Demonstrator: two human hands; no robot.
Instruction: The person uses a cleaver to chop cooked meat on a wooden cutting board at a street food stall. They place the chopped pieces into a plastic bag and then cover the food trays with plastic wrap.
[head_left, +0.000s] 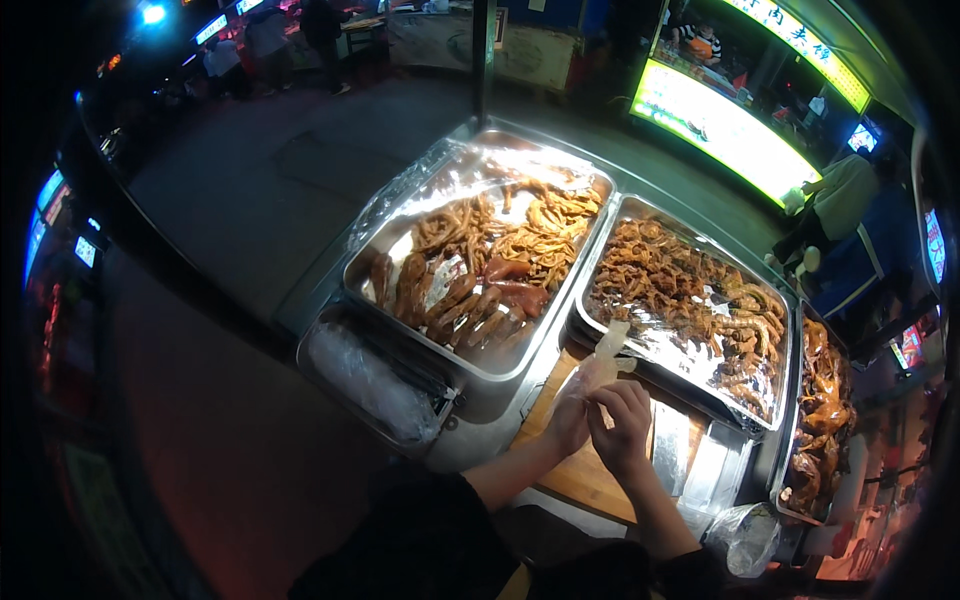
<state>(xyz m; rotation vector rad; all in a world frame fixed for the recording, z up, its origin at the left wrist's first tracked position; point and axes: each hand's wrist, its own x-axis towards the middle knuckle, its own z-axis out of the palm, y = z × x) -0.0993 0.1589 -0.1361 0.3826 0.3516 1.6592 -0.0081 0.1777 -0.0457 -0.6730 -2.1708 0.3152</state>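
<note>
A thin clear plastic glove (613, 343) covers my left hand (582, 390), which is raised over the wooden cutting board (574, 476). The loose glove fingers point away from me, and the film blurs how my own fingers lie inside. At the left wrist, the bare fingers of my right hand (624, 416) pinch the glove's edge. Right of my hands, a broad flat metal blade (670, 442) lies on the board. Beside it is a clear plastic box (712, 469).
Ahead, a steel tray (517, 367) holds cooked meats, partly under plastic film. Another film-covered tray (787, 360) of meat pieces adjoins it; browned poultry (821, 405) fills one farther right. Rolled plastic bags (367, 382) sit left. A clear bag (746, 536) hangs near my right forearm.
</note>
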